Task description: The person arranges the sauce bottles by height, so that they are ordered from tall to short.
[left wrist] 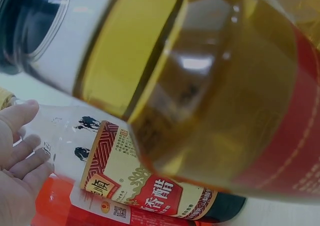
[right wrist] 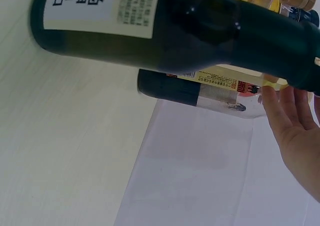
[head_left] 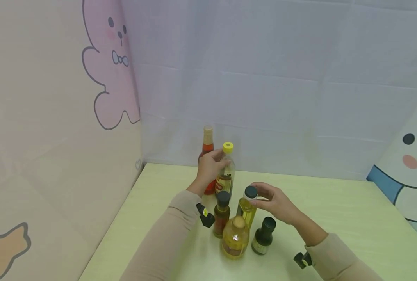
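Holding the yellow-capped bottle point(head_left: 224, 181) by its neck, my left hand point(head_left: 209, 168) has its grip curved round the clear glass, thumb on one side and fingers on the other. From my station I see a cream-and-red label on it, dark liquid low inside and clear glass above; it is near the back of the surface point(head_left: 338, 222), right beside a red bottle point(head_left: 210, 189) with a gold neck. My right hand point(head_left: 274, 203) has a narrow grip on the oil bottle point(head_left: 247, 210), thumb and fingers about the neck under its dark cap; how firmly, I cannot tell. That bottle stands nearer me, filled with yellow liquid to the shoulder. Close in front of it I see a round jug point(head_left: 235, 239) of golden liquid, with a black-capped brown bottle point(head_left: 222, 218) on its left and a small dark bottle point(head_left: 263, 235) on its right, cream-labelled, its contents too dark to make out.
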The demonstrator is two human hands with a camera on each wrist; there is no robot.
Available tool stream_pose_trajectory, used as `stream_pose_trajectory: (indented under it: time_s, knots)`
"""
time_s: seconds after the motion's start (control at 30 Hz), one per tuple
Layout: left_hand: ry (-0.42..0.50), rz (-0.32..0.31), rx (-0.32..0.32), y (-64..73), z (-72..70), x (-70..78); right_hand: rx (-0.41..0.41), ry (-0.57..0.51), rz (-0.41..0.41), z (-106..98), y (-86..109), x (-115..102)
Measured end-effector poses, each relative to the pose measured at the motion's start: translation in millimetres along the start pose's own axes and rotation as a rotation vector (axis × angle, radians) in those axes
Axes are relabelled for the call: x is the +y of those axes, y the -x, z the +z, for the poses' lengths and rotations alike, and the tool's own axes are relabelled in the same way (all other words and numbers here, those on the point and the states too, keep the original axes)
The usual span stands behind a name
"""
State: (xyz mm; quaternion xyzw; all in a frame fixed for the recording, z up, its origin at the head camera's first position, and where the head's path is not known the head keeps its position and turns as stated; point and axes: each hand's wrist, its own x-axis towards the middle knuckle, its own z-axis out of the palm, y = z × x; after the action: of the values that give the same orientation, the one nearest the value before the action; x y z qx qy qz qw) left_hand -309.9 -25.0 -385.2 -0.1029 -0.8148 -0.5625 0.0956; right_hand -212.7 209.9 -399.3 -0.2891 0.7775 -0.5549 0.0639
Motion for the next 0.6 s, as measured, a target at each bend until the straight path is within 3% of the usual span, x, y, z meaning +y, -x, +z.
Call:
stream_pose_trajectory:
  time_s: [0.6]
  knots:
    - [-0.052,-0.013,0.004,-4.6,2.6,1.8,-0.007,-0.014,0.001,2.4,-0.4,-0.2]
